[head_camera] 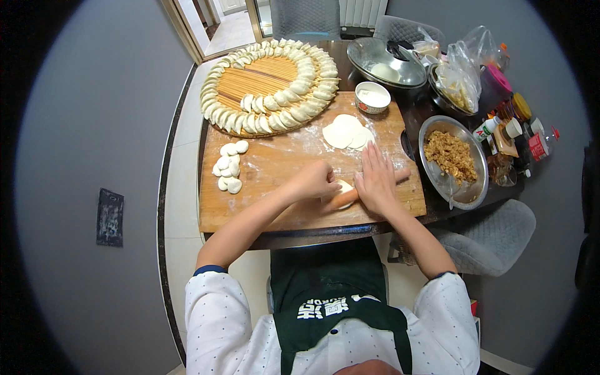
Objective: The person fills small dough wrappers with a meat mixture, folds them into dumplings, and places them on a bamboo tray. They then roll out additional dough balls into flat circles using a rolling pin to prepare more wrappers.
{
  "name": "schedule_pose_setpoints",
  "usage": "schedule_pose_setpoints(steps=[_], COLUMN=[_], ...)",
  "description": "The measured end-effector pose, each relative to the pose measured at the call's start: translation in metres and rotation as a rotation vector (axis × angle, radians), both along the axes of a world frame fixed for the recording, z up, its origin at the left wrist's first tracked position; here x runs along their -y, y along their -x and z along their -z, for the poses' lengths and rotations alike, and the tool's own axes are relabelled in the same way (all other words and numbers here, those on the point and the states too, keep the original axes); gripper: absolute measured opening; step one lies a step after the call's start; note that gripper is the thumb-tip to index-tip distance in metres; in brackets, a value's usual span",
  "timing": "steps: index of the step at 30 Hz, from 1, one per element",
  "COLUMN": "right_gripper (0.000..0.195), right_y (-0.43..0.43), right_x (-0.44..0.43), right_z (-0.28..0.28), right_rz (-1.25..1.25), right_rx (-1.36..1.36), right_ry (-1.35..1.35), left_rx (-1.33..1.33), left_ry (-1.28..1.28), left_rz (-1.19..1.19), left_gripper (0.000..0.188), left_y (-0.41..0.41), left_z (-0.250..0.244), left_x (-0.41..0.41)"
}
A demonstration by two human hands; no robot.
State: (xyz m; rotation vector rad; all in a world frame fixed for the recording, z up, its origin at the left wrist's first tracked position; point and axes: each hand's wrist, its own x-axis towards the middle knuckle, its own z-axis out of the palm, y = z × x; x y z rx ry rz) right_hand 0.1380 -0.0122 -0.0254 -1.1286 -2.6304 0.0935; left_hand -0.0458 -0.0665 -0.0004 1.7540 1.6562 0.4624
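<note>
My right hand lies flat, fingers extended, on a wooden rolling pin that rests across a small dough round. My left hand pinches the round's edge between thumb and curled fingers. Just beyond my right fingertips, several rolled dough wrappers overlap on the floured wooden board. Flattened dough pieces are grouped at the board's left. Behind them, a round reed tray carries rings of shaped dumplings.
A patterned bowl of flour stands at the board's back right. Right of the board is a metal bowl of filling with a spoon. Farther back are a glass-lidded pan, plastic bags and bottles. A grey chair stands at the right.
</note>
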Motion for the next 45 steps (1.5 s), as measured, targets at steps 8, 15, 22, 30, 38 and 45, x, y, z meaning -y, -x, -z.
schedule_pose_setpoints(steps=[8, 15, 22, 30, 38, 45], right_gripper=[0.064, 0.066, 0.062, 0.072, 0.064, 0.067], right_y=[-0.031, -0.037, 0.020, -0.061, 0.019, -0.024], right_x=[0.032, 0.041, -0.016, 0.069, -0.004, 0.040], right_z=[0.002, -0.013, 0.001, -0.003, 0.001, 0.003], right_rz=[-0.073, -0.112, -0.048, -0.130, -0.054, -0.102], right_rx=[-0.061, -0.014, -0.014, -0.039, -0.045, -0.062], right_ry=[0.038, 0.095, -0.017, 0.150, -0.050, 0.040], left_rx=[0.016, 0.330, 0.035, 0.434, 0.021, 0.130], left_ry=[-0.080, 0.158, -0.058, 0.159, 0.066, 0.001], left_rz=[-0.035, -0.012, -0.026, -0.177, -0.054, -0.144], left_gripper=[0.027, 0.029, 0.020, 0.020, 0.027, 0.021], left_y=[0.013, 0.015, 0.001, 0.026, 0.008, 0.024], left_z=[0.010, 0.001, 0.009, 0.028, -0.002, 0.016], left_x=[0.002, 0.008, -0.018, 0.007, -0.007, 0.009])
